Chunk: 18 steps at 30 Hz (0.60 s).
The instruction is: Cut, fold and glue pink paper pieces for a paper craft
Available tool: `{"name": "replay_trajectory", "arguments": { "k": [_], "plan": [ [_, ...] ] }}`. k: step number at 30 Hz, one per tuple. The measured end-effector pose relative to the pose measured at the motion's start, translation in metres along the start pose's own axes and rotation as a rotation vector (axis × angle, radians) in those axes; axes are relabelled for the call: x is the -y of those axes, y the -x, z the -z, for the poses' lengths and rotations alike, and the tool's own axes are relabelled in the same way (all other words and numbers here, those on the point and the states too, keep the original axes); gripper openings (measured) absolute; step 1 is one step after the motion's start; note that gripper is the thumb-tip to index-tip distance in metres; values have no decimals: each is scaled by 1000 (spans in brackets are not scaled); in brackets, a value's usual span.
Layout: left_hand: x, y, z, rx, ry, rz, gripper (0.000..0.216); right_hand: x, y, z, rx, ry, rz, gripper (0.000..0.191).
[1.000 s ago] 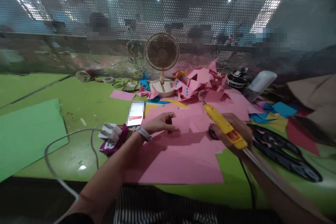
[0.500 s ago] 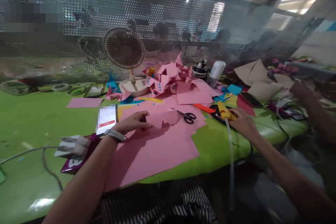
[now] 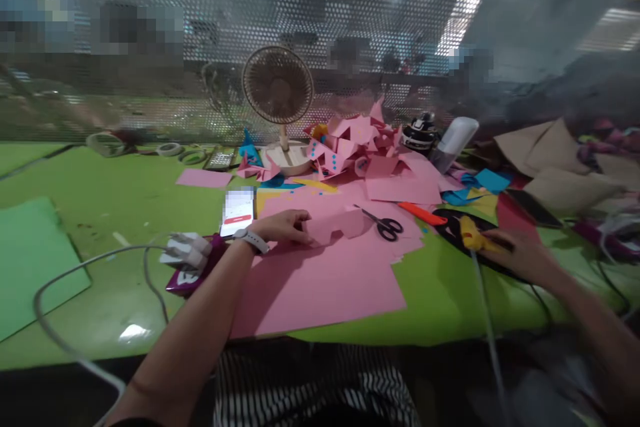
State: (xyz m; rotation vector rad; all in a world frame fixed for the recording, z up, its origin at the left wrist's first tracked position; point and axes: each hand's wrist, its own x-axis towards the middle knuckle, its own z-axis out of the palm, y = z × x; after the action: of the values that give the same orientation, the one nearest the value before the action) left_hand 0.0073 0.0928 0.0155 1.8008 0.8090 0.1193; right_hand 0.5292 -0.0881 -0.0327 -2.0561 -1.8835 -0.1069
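My left hand, with a watch on the wrist, pinches a small folded pink paper piece that rests on a large pink sheet. My right hand lies out to the right on the green table, blurred, its fingers around a yellow glue gun laid over a black cut-out shape. A pale cord hangs from the gun over the table's front edge. Black-handled scissors lie between my two hands.
A small desk fan stands at the back before a perforated metal screen. Beside it is a heap of pink paper scraps. A phone and a charger with white cable lie left of my wrist. A green sheet lies far left.
My right hand carried the glue gun from above the pink sheet out to the right and down onto the table. The left hand kept hold of the pink piece. The camera swung right, then back.
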Motion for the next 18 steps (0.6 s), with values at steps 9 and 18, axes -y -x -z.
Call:
{"name": "replay_trajectory", "arguments": {
  "k": [9,18],
  "plan": [
    [4,3,-1,-35,-71,-40,37,153,-95,14,-89,-102,432,46],
    [4,4,-1,-58,-170,-72,31,319,-196,-83,321,68,707,58]
  ]
}}
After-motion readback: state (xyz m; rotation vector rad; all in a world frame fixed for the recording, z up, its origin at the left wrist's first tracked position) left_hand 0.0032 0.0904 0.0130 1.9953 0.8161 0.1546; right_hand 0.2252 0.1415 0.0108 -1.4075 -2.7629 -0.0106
